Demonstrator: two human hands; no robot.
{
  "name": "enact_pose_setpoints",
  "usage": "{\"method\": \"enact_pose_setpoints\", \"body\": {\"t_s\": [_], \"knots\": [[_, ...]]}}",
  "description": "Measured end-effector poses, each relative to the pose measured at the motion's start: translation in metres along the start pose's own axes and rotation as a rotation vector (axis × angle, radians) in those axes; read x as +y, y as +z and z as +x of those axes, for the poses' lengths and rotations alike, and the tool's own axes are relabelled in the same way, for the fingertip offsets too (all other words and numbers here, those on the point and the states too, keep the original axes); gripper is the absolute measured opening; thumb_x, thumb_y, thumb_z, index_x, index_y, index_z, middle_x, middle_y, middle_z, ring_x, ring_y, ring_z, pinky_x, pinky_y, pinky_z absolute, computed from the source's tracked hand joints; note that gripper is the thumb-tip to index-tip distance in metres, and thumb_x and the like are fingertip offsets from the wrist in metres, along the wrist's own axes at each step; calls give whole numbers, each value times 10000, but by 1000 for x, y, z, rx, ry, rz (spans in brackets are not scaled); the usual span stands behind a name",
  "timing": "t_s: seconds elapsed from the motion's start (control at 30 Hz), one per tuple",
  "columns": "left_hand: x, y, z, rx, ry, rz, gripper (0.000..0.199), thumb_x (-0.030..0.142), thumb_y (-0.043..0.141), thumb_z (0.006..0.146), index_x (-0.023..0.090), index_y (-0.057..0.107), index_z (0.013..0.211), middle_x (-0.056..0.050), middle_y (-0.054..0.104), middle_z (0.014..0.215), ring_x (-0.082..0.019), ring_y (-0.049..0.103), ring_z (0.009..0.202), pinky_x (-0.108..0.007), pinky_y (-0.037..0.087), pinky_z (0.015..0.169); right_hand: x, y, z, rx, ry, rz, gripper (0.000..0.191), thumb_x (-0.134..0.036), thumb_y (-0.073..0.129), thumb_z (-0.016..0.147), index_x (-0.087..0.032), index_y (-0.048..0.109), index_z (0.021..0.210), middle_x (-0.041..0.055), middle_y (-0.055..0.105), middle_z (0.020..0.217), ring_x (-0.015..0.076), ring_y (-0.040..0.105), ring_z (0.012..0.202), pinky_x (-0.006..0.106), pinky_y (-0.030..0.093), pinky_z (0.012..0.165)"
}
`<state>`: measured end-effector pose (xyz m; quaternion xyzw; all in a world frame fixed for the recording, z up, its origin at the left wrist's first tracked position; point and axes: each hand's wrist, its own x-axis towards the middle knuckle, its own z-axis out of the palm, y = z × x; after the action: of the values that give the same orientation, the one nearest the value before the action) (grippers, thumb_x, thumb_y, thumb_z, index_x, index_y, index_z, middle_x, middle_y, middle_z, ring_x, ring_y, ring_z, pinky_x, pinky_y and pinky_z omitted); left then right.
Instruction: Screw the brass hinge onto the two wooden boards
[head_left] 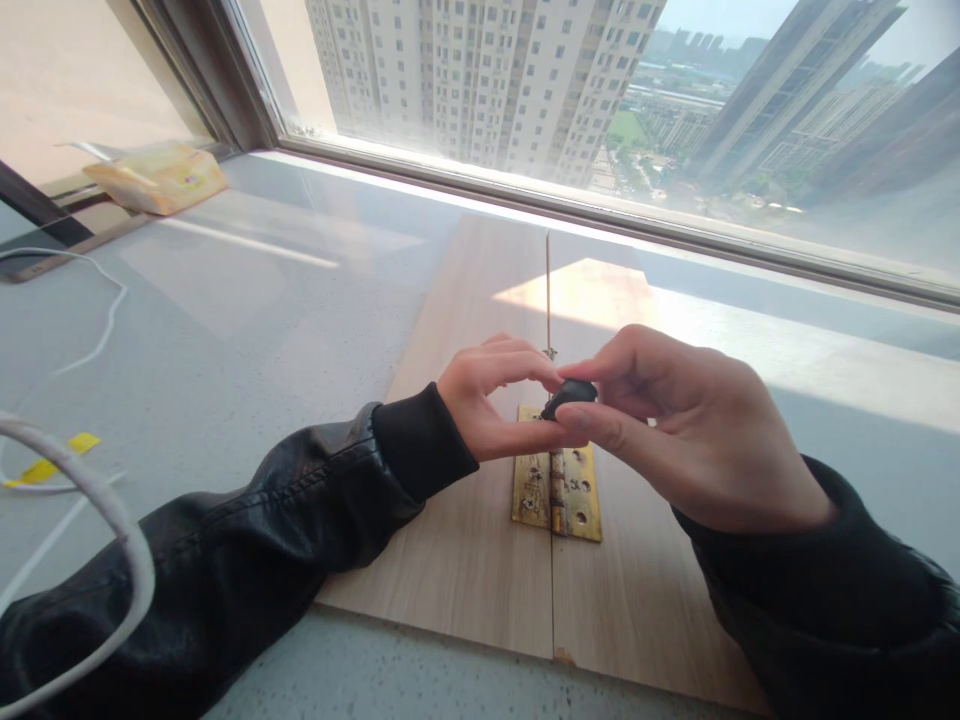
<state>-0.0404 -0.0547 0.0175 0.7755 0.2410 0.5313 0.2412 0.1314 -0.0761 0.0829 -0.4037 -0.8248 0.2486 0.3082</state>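
A small, dark black object (574, 393), whose exact kind I cannot make out, is pinched above the boards. My right hand (690, 420) grips it between thumb and forefinger. From the other side, the thumb and forefinger of my left hand (499, 395) close on its left end. Right below lies a worn brass hinge (576, 505) with screw holes, spread over the seam between two pale wooden boards (465, 560). Its upper part is hidden by my hands. Screws appear to sit in the left leaf, while open holes show in the right one.
The boards lie on a speckled, light countertop (300, 340) beneath a large window (480, 90). A tissue pack (161, 178) stands at the back left. A white cable (127, 530) with a yellow tag (56, 460) loops in from the left, close to my left sleeve.
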Motion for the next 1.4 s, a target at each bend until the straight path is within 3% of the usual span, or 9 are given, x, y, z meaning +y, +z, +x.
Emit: {"method": "enact_pose_setpoints", "body": {"t_s": [0.13, 0.37, 0.47, 0.53, 0.63, 0.83, 0.97, 1.17, 1.4], "knots": [[6, 0, 3, 59, 1, 75, 246, 326, 774, 601, 141, 620, 655, -43, 660, 663, -122, 549, 615, -277, 462, 610, -8, 5, 1, 53, -2, -75, 147, -301, 632, 770, -194, 531, 757, -89, 300, 465, 58, 246, 413, 227, 205, 376], [8, 4, 1, 51, -13, 131, 243, 321, 731, 663, 139, 596, 574, -23, 590, 596, -118, 514, 586, -264, 428, 562, -6, 10, 2, 192, 35, -166, 365, -375, 706, 693, -201, 406, 580, -83, 310, 473, 51, 257, 430, 231, 231, 390], [6, 0, 2, 7, -31, 97, 222, 307, 730, 673, 139, 603, 603, -13, 577, 607, -113, 502, 601, -260, 428, 576, -2, 7, 2, 120, 37, -83, 292, -391, 689, 717, -190, 486, 660, -58, 410, 528, 67, 359, 464, 232, 304, 412], [4, -4, 3, -37, -36, 68, 189, 295, 729, 684, 147, 617, 644, -12, 598, 637, -113, 508, 629, -265, 440, 611, -2, 3, 3, 60, 33, 2, 200, -364, 627, 785, -185, 555, 840, -45, 465, 588, 80, 431, 503, 233, 361, 449], [1, -7, 4, -68, -19, 21, 177, 311, 717, 702, 156, 636, 674, -18, 625, 660, -121, 528, 655, -284, 456, 654, -4, -1, 4, -18, 24, 60, 230, -291, 508, 872, -203, 561, 1078, -33, 523, 653, 84, 489, 536, 237, 406, 497], [-4, -3, 1, -157, 25, -109, 132, 280, 686, 737, 168, 687, 808, -57, 694, 781, -150, 590, 731, -330, 471, 736, -6, -4, 1, -88, -4, 53, 130, -275, 556, 837, -199, 630, 912, 24, 639, 764, 145, 587, 682, 287, 461, 580], [-8, 3, -3, -124, 43, -177, 141, 277, 647, 771, 171, 690, 853, -45, 697, 751, -130, 590, 688, -323, 467, 751, -2, -5, -2, -21, 42, 27, 125, -316, 646, 774, -201, 607, 805, 13, 611, 684, 130, 547, 582, 275, 402, 486], [3, -1, 3, -45, -13, 2, 270, 347, 765, 625, 143, 656, 763, -62, 688, 746, -138, 583, 699, -302, 487, 703, -7, 2, 0, -2, 114, 83, 184, -311, 670, 742, -217, 515, 710, -34, 493, 527, 96, 423, 445, 249, 271, 381], [12, 4, 6, 73, -27, 126, 233, 315, 765, 614, 124, 631, 628, -46, 638, 635, -124, 550, 604, -269, 459, 592, -11, 7, 2, 63, 140, 32, 243, -338, 656, 741, -214, 465, 658, -73, 360, 434, 65, 303, 389, 227, 192, 354]]}}
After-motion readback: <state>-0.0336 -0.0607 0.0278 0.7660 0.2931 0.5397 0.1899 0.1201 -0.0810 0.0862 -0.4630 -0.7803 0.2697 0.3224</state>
